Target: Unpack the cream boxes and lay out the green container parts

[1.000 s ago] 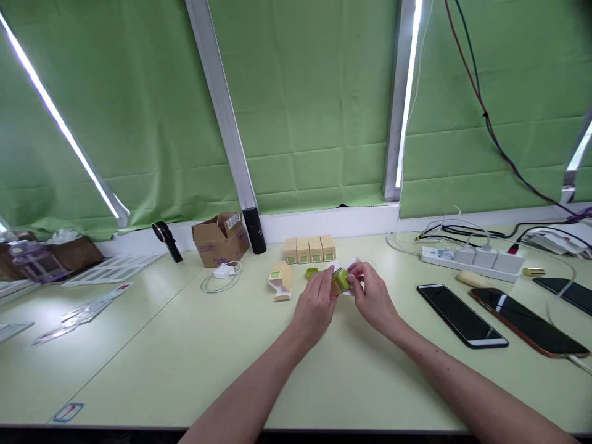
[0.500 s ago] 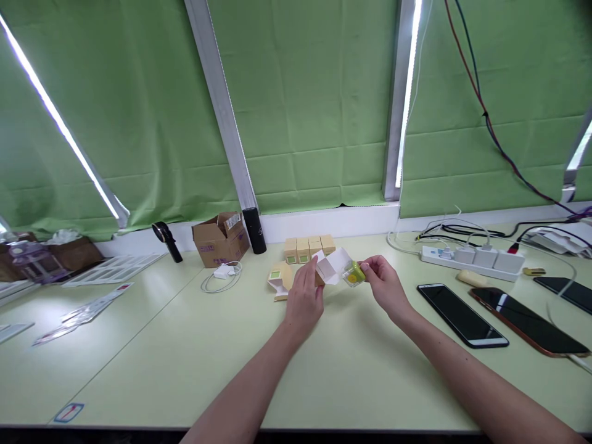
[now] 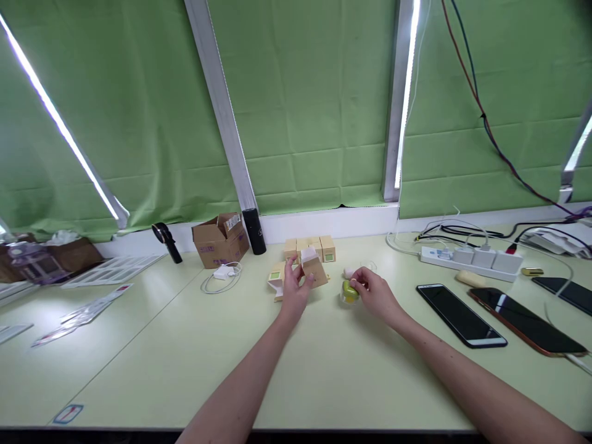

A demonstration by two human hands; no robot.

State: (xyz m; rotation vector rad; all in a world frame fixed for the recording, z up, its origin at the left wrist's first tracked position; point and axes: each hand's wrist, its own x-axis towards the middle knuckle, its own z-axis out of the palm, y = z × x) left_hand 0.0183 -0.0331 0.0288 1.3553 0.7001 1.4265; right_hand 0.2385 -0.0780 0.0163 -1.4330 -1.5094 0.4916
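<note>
My left hand is closed around a small brown cardboard box, raised off the table with its white-lined flaps open. My right hand pinches a small clear container with a green top and something yellow inside, at or just above the table. Behind it lies a small white item, too small to name. Left of my left hand, an opened small box with a green label rests on the table. A row of several small tan boxes stands behind my left hand.
To the right lie a black phone, another phone and a white power strip with chargers. At the back are a brown carton, a black cylinder and a white charger with cable.
The clear container has come away from the box flaps and moved down in my right hand. My left hand has turned and shifted left with the box. The white item is now visible on the table.
</note>
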